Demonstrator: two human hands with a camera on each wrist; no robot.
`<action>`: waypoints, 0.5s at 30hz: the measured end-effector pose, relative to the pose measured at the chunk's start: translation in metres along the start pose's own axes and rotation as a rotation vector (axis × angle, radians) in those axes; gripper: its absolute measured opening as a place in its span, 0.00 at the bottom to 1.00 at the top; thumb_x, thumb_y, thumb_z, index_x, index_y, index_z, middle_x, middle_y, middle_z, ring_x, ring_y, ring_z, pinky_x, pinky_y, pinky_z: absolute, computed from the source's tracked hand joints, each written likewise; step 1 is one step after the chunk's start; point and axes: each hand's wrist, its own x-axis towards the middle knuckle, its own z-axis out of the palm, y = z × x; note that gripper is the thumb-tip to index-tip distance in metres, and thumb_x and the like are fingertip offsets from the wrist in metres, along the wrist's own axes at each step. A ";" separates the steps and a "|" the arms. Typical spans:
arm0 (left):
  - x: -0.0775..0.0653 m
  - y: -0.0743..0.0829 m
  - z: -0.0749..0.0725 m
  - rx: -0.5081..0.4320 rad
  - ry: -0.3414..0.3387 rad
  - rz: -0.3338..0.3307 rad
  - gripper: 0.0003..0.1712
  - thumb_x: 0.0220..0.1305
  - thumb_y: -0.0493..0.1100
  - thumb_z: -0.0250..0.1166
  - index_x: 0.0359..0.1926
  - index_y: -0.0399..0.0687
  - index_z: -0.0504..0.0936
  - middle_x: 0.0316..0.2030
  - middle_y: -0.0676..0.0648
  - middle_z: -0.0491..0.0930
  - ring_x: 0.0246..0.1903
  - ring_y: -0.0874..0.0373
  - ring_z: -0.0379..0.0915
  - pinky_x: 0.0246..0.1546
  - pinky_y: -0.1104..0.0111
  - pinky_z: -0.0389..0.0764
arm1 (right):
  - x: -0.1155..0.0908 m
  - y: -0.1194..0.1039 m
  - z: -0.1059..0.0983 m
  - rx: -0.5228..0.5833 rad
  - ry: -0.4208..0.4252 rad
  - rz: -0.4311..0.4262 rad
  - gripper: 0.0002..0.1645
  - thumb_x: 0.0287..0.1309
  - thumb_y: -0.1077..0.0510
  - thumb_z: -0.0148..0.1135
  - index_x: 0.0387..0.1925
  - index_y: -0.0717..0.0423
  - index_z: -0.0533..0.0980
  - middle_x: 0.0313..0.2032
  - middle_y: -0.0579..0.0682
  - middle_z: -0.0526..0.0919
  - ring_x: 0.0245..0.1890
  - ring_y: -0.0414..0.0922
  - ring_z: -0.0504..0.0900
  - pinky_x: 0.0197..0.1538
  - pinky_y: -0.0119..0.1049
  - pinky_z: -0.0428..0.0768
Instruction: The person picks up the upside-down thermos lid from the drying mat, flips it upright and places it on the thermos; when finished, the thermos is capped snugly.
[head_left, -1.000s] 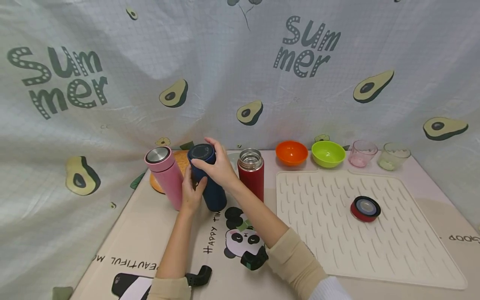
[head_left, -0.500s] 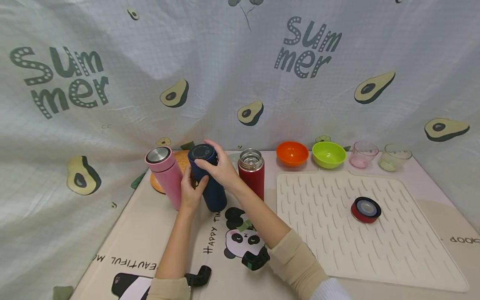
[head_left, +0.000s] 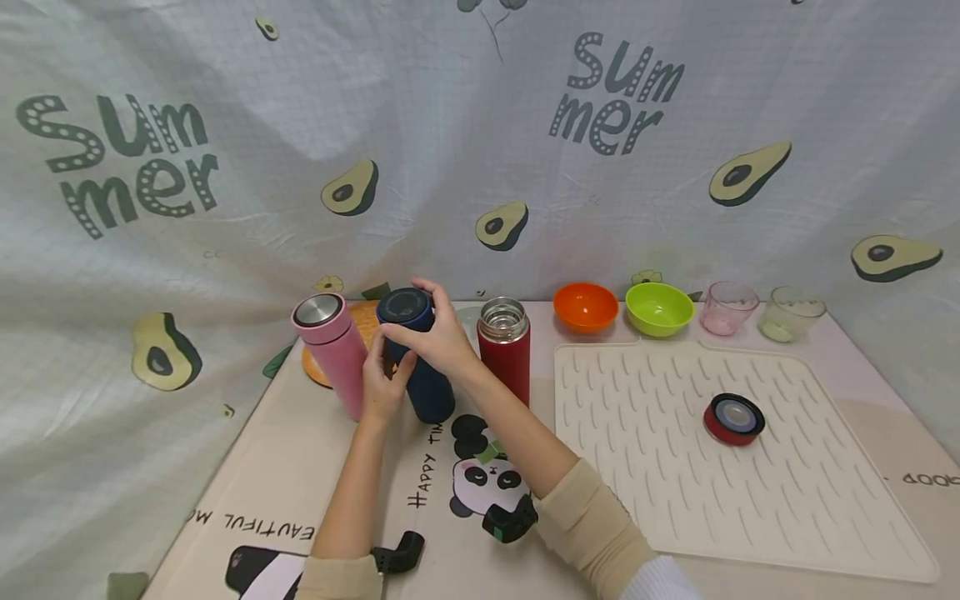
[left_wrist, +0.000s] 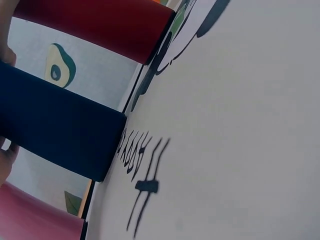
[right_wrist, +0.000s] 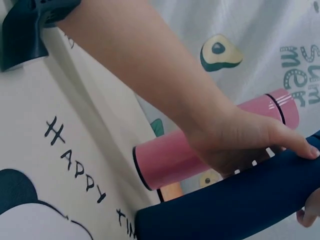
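Observation:
A dark blue thermos (head_left: 431,396) stands upright on the table between a pink thermos (head_left: 337,367) and a red thermos (head_left: 506,358). My left hand (head_left: 384,387) grips the blue body from the left, as the right wrist view also shows. Up at the blue lid (head_left: 405,306), my right hand (head_left: 444,342) holds its rim between thumb and fingers. The pink thermos has a silver-topped lid on. On the red one the steel mouth (head_left: 503,319) is uncovered. A red and black lid (head_left: 734,419) lies on the cream mat (head_left: 645,500).
Along the back stand an orange bowl (head_left: 586,308), a green bowl (head_left: 659,310), a pink glass (head_left: 728,308) and a greenish glass (head_left: 791,315). An orange round thing (head_left: 315,370) shows partly behind the pink thermos. A patterned curtain (head_left: 420,125) hangs behind the table.
My right thumb has shifted over the blue lid's edge, first to the right, then back left and lower. My left hand keeps its grip; the thermoses stand in the same places.

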 end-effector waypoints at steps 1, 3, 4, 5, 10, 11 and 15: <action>0.000 0.000 0.000 0.005 -0.005 -0.011 0.28 0.63 0.33 0.53 0.61 0.25 0.57 0.56 0.31 0.66 0.52 0.66 0.66 0.53 0.73 0.69 | 0.000 0.000 -0.001 0.002 -0.010 0.001 0.41 0.55 0.60 0.61 0.66 0.55 0.52 0.58 0.57 0.65 0.55 0.49 0.71 0.56 0.41 0.71; -0.001 0.000 0.001 0.016 -0.010 -0.021 0.29 0.64 0.35 0.52 0.62 0.25 0.56 0.56 0.28 0.64 0.52 0.68 0.67 0.52 0.74 0.69 | -0.001 0.000 -0.003 -0.001 -0.015 0.011 0.40 0.56 0.59 0.60 0.67 0.53 0.54 0.58 0.56 0.66 0.56 0.48 0.70 0.57 0.43 0.69; -0.001 0.001 0.001 0.019 -0.012 -0.024 0.29 0.64 0.36 0.52 0.62 0.25 0.55 0.56 0.27 0.64 0.52 0.68 0.67 0.52 0.75 0.69 | -0.001 0.000 -0.003 0.002 -0.015 0.011 0.39 0.56 0.59 0.60 0.66 0.53 0.54 0.58 0.56 0.67 0.55 0.49 0.70 0.57 0.44 0.69; -0.001 0.001 0.001 0.023 -0.015 -0.023 0.30 0.65 0.37 0.51 0.63 0.26 0.55 0.56 0.27 0.64 0.52 0.68 0.66 0.52 0.75 0.69 | -0.001 0.000 -0.003 0.009 -0.015 0.005 0.38 0.55 0.60 0.60 0.66 0.54 0.55 0.57 0.57 0.67 0.55 0.50 0.70 0.56 0.44 0.70; -0.002 0.002 0.002 0.025 -0.018 -0.025 0.30 0.66 0.40 0.52 0.62 0.26 0.55 0.56 0.28 0.64 0.52 0.66 0.65 0.53 0.74 0.68 | 0.000 0.000 -0.002 -0.016 -0.021 0.012 0.42 0.55 0.58 0.61 0.68 0.52 0.51 0.59 0.56 0.65 0.56 0.48 0.70 0.56 0.41 0.70; -0.002 0.002 0.002 0.023 -0.018 -0.028 0.30 0.65 0.39 0.51 0.62 0.26 0.55 0.56 0.28 0.64 0.52 0.66 0.65 0.53 0.74 0.68 | 0.000 0.000 -0.002 -0.019 -0.021 0.015 0.42 0.55 0.59 0.61 0.68 0.52 0.51 0.59 0.56 0.65 0.56 0.48 0.69 0.56 0.41 0.70; -0.003 0.004 0.002 0.032 -0.021 -0.028 0.30 0.64 0.36 0.51 0.63 0.26 0.54 0.57 0.28 0.63 0.53 0.65 0.64 0.53 0.74 0.67 | -0.001 -0.002 0.000 -0.033 0.036 0.011 0.40 0.53 0.58 0.63 0.64 0.54 0.56 0.57 0.56 0.66 0.54 0.48 0.70 0.55 0.40 0.72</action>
